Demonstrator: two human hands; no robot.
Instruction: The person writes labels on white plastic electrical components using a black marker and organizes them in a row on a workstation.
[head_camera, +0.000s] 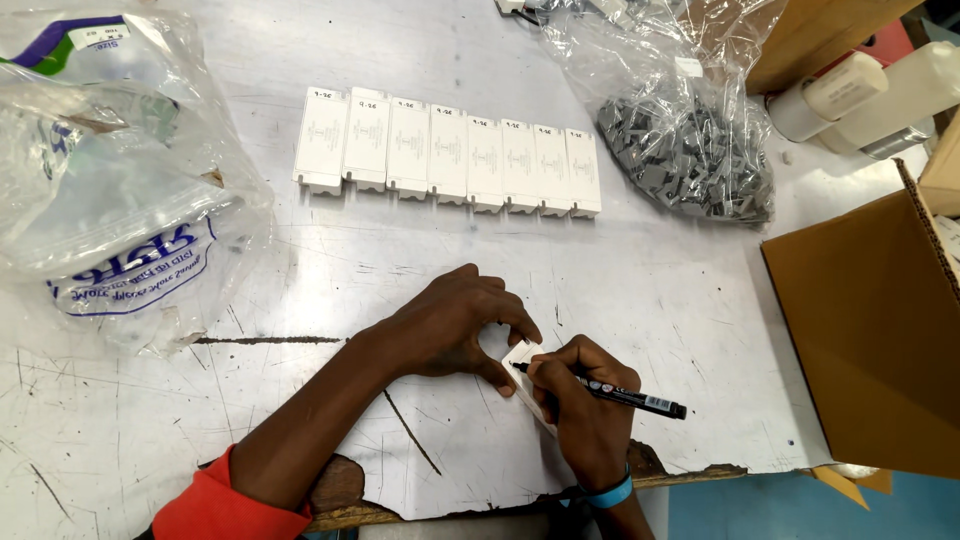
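Workshop: scratched metal bench (640, 290), bagged grey parts (690, 160).

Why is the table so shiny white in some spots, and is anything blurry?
In the head view, overhead light glares off the scratched white table and the clear plastic bag; the hands cast only soft shadows. The left hand, the right hand with its black pen and the row of white boxes look sharp; the edges bend slightly.

Scratched white worktable (700, 300), chipped front edge; blue floor (740, 510) below right.
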